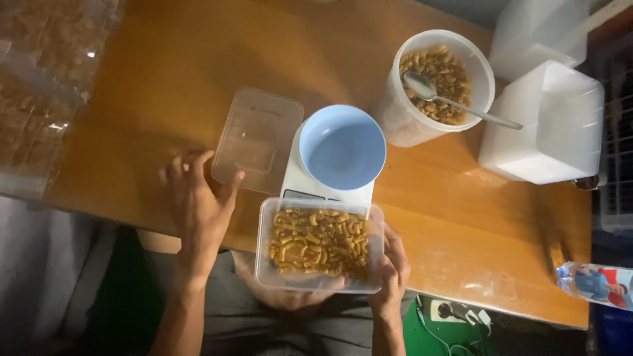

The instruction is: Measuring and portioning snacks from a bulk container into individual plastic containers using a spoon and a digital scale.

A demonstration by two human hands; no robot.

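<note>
Right hand [390, 273] had its grip wrapped around the near right corner of the clear tub of macaroni [320, 245], thumb up the side wall, fingers under the base by the look of it. Held out over the lap, just off the near edge of the desk [461, 217], roughly level and pretty full. Left hand [198, 201] wasn't grasping anything, just spread open with fingertips on the near edge of the flat clear lid [257, 138] lying on the desk.

Tips for doing this bit well, just a judgement from the shot: needed the tub kept flat, since a one-handed corner hold on a full, thin-walled tub probably flexes and tips easily. Better to slide the lid toward the edge first and pinch a corner than to scrape at it flat. Worth lining up one corner, then pressing around the rim.

Just past the tub sat a white kitchen scale [310, 188] with an empty pale blue bowl [341, 146] on it, close enough to knock. Further back stood a round tub of macaroni [440, 82] with a metal spoon [455, 102] resting in it, handle poking out to the right. Beyond that, two frosted white boxes [544, 125]. Couldn't make out the clear bags at far left.
</note>
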